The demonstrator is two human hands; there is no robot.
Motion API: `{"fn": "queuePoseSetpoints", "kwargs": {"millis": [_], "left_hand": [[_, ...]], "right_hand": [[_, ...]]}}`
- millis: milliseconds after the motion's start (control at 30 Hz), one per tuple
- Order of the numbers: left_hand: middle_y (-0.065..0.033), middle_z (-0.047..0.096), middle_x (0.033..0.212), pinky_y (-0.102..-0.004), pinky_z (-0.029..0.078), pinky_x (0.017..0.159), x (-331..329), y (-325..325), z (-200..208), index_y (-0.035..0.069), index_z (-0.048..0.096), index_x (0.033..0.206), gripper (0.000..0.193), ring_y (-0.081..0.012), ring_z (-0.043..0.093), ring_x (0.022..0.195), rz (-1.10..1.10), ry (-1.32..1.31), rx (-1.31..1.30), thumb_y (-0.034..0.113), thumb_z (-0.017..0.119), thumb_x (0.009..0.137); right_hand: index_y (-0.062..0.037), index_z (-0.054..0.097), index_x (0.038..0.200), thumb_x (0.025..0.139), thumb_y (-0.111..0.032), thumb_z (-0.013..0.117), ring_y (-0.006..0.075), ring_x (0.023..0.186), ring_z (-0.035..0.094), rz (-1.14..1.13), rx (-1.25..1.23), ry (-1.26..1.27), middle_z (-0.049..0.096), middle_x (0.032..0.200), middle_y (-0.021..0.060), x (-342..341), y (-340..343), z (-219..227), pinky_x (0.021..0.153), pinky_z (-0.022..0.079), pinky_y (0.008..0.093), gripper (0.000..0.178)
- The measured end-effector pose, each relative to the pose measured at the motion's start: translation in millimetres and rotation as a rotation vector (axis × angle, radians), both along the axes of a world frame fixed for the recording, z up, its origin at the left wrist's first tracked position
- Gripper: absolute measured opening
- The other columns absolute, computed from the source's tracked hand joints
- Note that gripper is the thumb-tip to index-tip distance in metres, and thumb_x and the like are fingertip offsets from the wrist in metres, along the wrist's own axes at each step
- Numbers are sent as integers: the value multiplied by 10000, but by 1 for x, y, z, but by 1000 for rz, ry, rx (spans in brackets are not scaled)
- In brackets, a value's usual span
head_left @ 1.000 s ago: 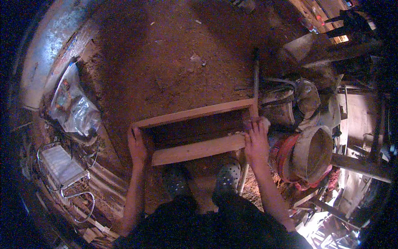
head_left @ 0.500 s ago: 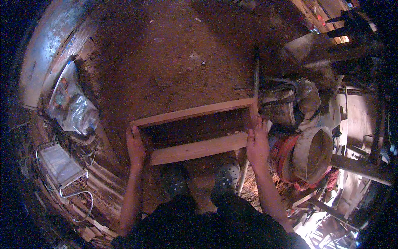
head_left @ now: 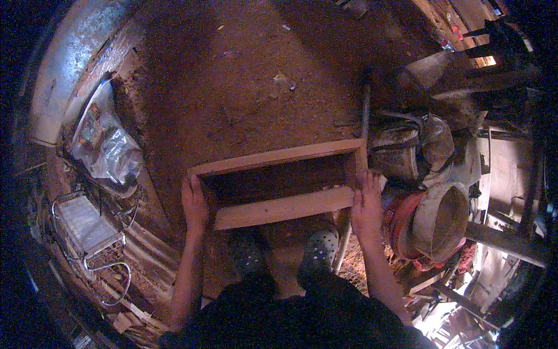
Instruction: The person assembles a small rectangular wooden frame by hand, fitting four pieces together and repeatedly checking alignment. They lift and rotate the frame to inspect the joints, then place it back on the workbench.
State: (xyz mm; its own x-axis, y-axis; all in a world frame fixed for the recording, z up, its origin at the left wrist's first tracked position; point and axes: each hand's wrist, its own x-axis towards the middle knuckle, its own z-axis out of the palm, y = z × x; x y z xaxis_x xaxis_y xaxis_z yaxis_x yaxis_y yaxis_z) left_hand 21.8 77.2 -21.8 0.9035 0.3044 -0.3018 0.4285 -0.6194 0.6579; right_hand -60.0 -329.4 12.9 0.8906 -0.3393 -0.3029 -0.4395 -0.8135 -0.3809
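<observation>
A rectangular wooden frame [head_left: 285, 207], pale and open in the middle, is held in front of my body above my feet. My left hand [head_left: 195, 203] grips its left short end, with the fingers bent over the top edge. At the opposite short end my right hand [head_left: 367, 203] is wrapped round the wood in the same way. The frame tilts a little, its right end reaching farther from me than its left. Between its long sides only dark shadow shows. Both palms are hidden against the wood.
At right stand a round sieve [head_left: 442, 222] on a red tub [head_left: 402, 224], a dirty sack [head_left: 436, 145] and an upright pole [head_left: 366, 110]. Leftward lie a clear plastic bag [head_left: 113, 154] and a wire-framed chair [head_left: 87, 224]. My clogs [head_left: 321, 247] rest on the earth floor [head_left: 244, 87].
The whole view has shifted slightly, and the frame with both hands now appears a little farther right. My grip on both ends stays the same.
</observation>
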Motion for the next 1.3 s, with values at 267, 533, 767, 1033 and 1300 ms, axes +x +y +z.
{"fn": "queuePoseSetpoints", "kwargs": {"millis": [267, 533, 767, 1033, 1300], "left_hand": [[-315, 434, 1483, -427, 298, 1167, -3, 22, -34, -109, 411, 1444, 762, -443, 407, 1391, -83, -30, 103, 542, 358, 1051], [-298, 448, 1480, -409, 307, 1162, -2, 22, -32, -97, 434, 1435, 744, -411, 417, 1393, -17, -34, -1, 538, 361, 1054], [-269, 532, 1405, -400, 369, 1105, -3, 17, -31, -71, 472, 1415, 690, -386, 499, 1317, -43, -119, -91, 513, 373, 1061], [-285, 601, 1296, -432, 434, 1026, 6, 1, 1, -64, 530, 1337, 649, -405, 578, 1208, 27, 1, 16, 505, 383, 1060], [-281, 654, 1140, -466, 469, 927, -4, 4, -14, -64, 557, 1255, 636, -439, 624, 1040, -75, -145, 85, 511, 370, 1057]], "right_hand": [[-8, 516, 1417, 1037, -210, 479, 382, 1369, 472, -22, 28, -314, 475, 1489, 226, -33, 1, 7, 1129, 388, 439, 431], [-14, 553, 1394, 1001, -183, 584, 329, 1264, 592, -147, 128, -263, 572, 1407, 197, 2, 7, 4, 1041, 468, 392, 429], [-8, 574, 1376, 883, -293, 763, 291, 1087, 688, -299, 122, -331, 682, 1214, 241, 5, 15, 10, 937, 517, 382, 600], [10, 686, 1207, 808, -267, 829, 274, 966, 725, -384, 110, -261, 737, 1066, 210, 62, 9, 10, 879, 538, 376, 507], [10, 695, 1214, 829, -174, 804, 186, 948, 705, -274, 163, -195, 753, 1063, 158, 57, -15, 5, 873, 537, 333, 440]]}}
